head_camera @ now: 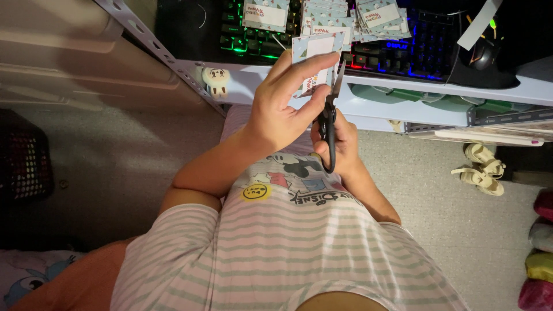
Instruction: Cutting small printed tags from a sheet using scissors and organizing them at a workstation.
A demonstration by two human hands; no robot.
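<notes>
While the desk edge [403, 86] runs just beyond the hands, open grey floor [115, 155] spreads to the left and sandals [481, 167] lie well off to the right. Left hand [285, 106] pinches a small printed card [315, 57], pale blue border around a white middle, held upright. Right hand [340, 144] is closed through black scissors [329, 124], blades meeting the card's right edge. More cards [340, 20] lie stacked on a backlit keyboard [403, 49].

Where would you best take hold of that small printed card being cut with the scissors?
Pinch the card by its left edge, coming from the left as the left hand does. The scissors in the right hand close in from the right, so that side should stay free.
</notes>
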